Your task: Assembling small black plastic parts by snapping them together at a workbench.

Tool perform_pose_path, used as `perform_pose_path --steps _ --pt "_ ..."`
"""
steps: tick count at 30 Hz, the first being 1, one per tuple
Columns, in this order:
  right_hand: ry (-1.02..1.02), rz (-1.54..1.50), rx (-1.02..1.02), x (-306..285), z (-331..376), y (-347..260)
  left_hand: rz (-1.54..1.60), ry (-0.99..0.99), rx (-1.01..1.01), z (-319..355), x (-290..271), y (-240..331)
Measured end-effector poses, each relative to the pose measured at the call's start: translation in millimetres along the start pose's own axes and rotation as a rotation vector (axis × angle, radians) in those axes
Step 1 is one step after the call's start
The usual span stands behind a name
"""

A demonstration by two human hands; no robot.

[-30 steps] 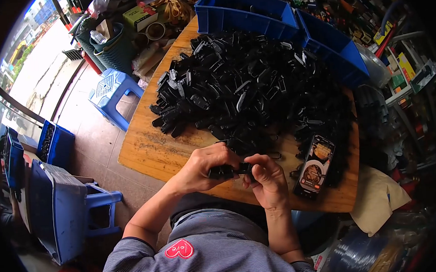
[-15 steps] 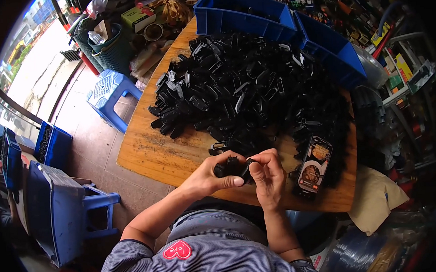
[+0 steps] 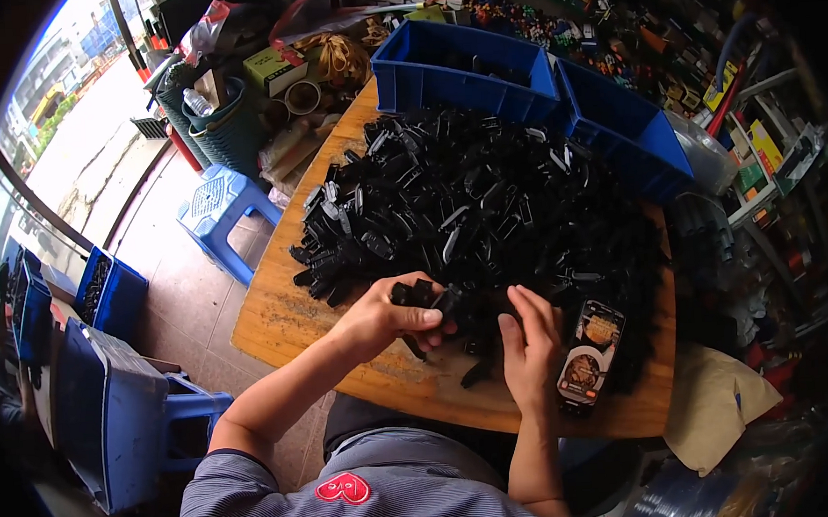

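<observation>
A large heap of small black plastic pieces, some with shiny edges, covers much of the wooden table. At the heap's near edge, my left hand is closed around black plastic pieces, thumb laid across them. Their exact kind and number I cannot make out. My right hand is apart from it, to the right, fingers stretched up and nothing visible in them. Beside this hand lies a phone with a lit screen, face up. Loose black pieces lie on the wood between my hands.
Two blue bins stand at the table's far edge. A blue plastic stool is on the floor at left, with more blue bins beyond. At right are a beige bag and cluttered shelves.
My right hand has let go of the black piece between both hands and moved off to the right, its fingers straightening. My left hand keeps its hold. The whole view has shifted slightly.
</observation>
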State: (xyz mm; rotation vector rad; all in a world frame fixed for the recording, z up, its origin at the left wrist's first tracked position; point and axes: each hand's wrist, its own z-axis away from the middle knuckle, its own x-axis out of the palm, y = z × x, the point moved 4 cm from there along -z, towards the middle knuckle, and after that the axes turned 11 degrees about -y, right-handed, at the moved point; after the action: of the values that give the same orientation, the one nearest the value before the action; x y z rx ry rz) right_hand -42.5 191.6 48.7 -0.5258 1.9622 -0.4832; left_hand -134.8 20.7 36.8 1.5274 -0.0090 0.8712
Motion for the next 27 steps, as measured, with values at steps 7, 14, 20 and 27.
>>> perform_pose_path --steps 7,14,20,27 --pt "0.138 -0.747 0.049 -16.4 6.9 -28.9 0.009 0.026 0.049 -14.8 30.6 -6.4" --pt "0.063 -0.218 -0.166 3.5 14.3 -31.8 0.136 0.093 0.085 -8.9 31.4 -28.0" --pt "-0.34 -0.972 0.033 13.4 -7.3 -12.1 -0.609 0.092 0.291 1.3 36.1 -17.2" --pt "-0.05 -0.855 0.066 16.7 6.9 -1.6 -0.519 0.011 0.19 -6.5 45.8 -24.5"
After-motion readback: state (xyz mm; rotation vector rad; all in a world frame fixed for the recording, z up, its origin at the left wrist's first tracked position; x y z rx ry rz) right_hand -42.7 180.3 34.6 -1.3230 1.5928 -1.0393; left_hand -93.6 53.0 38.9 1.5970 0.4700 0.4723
